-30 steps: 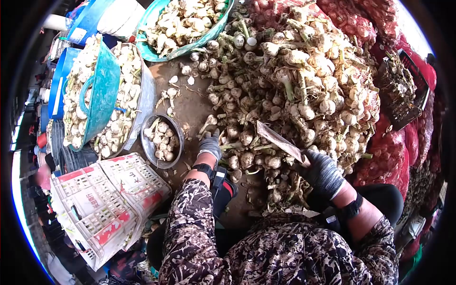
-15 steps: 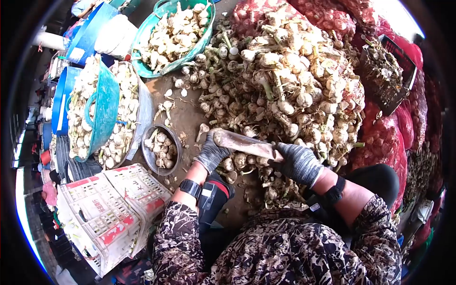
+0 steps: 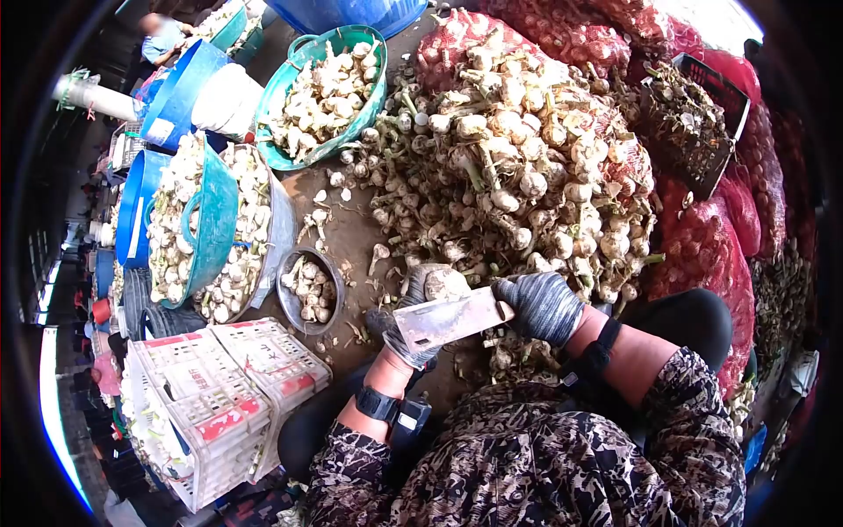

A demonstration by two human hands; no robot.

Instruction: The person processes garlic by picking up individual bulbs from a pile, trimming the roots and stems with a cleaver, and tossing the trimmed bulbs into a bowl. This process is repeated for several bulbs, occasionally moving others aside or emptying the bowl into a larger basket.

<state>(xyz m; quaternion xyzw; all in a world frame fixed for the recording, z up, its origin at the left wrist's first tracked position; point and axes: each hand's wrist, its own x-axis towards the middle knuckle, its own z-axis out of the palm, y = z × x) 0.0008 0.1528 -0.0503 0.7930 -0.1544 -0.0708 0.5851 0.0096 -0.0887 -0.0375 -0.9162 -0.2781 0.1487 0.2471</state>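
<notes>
In a grey knit glove, my left hand [image 3: 391, 328] is closed around a garlic bulb [image 3: 446, 284], whose pale rounded side shows above the blade. My right hand [image 3: 544, 307], gloved alike, grips a cleaver [image 3: 450, 320] by its handle end. The wide metal blade lies across the front of my left hand, just below the bulb, and hides part of those fingers. Beyond both hands rises a large heap of garlic bulbs with stems [image 3: 527, 167]. Nearer the left hand, a round metal bowl [image 3: 287, 297] on the floor holds several bulbs.
Teal tubs [image 3: 383, 88] of garlic stand at the upper left, near blue tubs [image 3: 189, 92]. A white plastic crate [image 3: 211, 386] sits left of my legs. Red mesh sacks [image 3: 702, 263] and a black crate [image 3: 733, 145] line the right. A person [image 3: 160, 39] is far back.
The cleaver blade has turned to show its broad face and swung lower on the left. My left hand has shifted right and down, with the bulb now plainly visible. The head view has shifted slightly.
</notes>
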